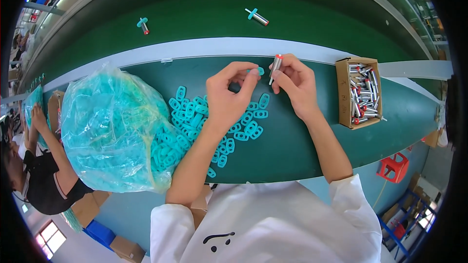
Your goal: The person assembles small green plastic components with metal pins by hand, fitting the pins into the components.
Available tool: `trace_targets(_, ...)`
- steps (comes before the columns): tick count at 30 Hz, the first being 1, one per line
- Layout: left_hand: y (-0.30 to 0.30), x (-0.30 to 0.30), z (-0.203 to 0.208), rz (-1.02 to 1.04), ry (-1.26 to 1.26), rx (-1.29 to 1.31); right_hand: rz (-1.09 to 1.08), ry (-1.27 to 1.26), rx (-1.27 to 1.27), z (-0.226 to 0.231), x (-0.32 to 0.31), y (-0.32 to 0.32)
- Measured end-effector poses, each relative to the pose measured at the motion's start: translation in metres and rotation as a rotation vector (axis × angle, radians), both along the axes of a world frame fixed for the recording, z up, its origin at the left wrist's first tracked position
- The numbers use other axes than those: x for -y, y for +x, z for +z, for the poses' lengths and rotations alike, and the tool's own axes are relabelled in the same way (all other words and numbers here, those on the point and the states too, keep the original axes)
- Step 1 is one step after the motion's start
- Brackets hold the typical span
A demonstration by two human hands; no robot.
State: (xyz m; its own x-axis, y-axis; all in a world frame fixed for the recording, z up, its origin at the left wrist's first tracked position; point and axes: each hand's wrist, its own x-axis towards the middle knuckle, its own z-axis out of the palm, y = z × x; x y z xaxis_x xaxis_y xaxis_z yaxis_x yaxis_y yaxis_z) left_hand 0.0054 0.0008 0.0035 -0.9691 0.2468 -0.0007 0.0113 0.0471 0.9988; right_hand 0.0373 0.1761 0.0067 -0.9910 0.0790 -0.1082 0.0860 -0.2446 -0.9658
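In right grip (298, 84) — metal cylinder (275, 69).

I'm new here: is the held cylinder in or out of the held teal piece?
Out: a gap shows between the cylinder and the teal piece.

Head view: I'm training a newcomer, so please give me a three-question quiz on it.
1. What do the left hand and right hand each hold?
2. True or false: the open brown cardboard box stands nearer the right hand than the left.
3. The bulging clear plastic bag holds: A, white cups; B, turquoise oval pieces; C, silver metal cylinders.

Key: 1. Left, a small turquoise piece; right, a slim silver cylinder with a red end. 2. True. 3. B.
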Motion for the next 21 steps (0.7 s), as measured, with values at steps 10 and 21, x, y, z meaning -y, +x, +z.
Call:
trace_targets(10,0.001,-0.002,0.0,0.021,-0.016,-0.043,-0.069,0.116,-0.106,-0.012,0.008,0.011)
trace_targets(21,0.0,-0.001,-0.01,0.065,-0.036,-0.081,-0.191,0.246,-0.2,-0.01,0.013,0.01)
